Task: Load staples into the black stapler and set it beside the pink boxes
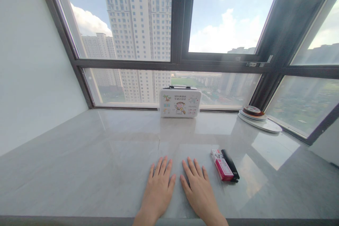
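Observation:
My left hand (158, 189) lies flat, palm down, on the grey marble-look sill (79, 169), its fingers stretched out. Beside it, a small gap apart, my right hand (198, 189) rests the same way with fingers spread. Neither hand holds anything. To the right of my right hand lies a pink and white box (222, 165), and a slim black case (231, 166) sits against its right side; what is in them cannot be seen. Farther back, a white case with cartoon prints (180, 104) and a dark handle stands upright by the window.
Round flat plates or mats (254, 116) are stacked at the back right corner, next to the window. A dark window frame (177, 65) runs behind the sill, with a metal latch (251, 64) on it. On the left rises a white wall (29, 60).

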Demonstrator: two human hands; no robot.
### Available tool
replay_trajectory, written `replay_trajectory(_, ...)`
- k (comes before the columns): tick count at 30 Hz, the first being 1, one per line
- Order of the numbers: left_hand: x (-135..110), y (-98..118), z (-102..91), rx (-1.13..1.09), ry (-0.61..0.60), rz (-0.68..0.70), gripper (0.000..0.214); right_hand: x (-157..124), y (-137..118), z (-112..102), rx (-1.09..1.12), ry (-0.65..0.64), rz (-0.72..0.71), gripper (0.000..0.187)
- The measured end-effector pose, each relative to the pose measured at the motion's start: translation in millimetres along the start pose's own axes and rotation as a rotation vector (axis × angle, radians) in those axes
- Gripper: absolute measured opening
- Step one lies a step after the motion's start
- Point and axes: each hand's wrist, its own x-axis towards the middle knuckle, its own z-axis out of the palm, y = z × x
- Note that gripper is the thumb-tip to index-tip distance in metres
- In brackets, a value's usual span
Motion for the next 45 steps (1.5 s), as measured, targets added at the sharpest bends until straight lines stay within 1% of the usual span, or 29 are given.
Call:
replay_trajectory(37,0.2,0.4,-0.9,-0.007,-0.009,-0.004,0.059,2.9,1.6,5.2,-0.008,0.028,-0.007,0.060)
replay_trajectory(45,0.2,1.2,-1.9,-0.008,-0.007,-0.006,0.058,0.7,0.7,3.5,-0.004,0.009,-0.004,0.060)
